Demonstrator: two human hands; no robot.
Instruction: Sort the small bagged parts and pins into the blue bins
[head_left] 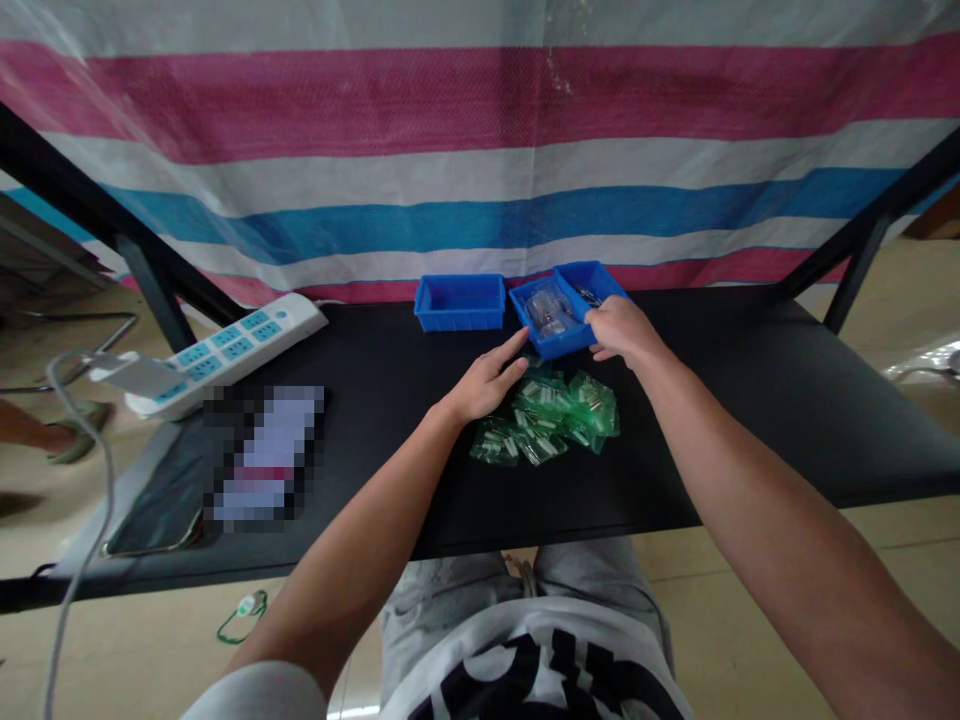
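Packets (551,400) lie beside my unclenched left hand (487,385) — my right hand (621,328) curls at the rightmost blue bin (583,274) — gripping, I can't tell.

In front of me a black table (750,400) stretches wide from left to right. Toward its back edge I have three blue trays: the left tray (459,322) stands apart, while the middle tray (564,345) and the right tray (585,270) meet side by side. Just on my side of the middle tray, green plastic bags (551,405) with small pale pieces lie bunched together. On my left a white power strip (236,358) lies aslant, and nearer me rest a dark flat device (161,490) and a pale item (274,450), perhaps a phone, too blurred to be sure.
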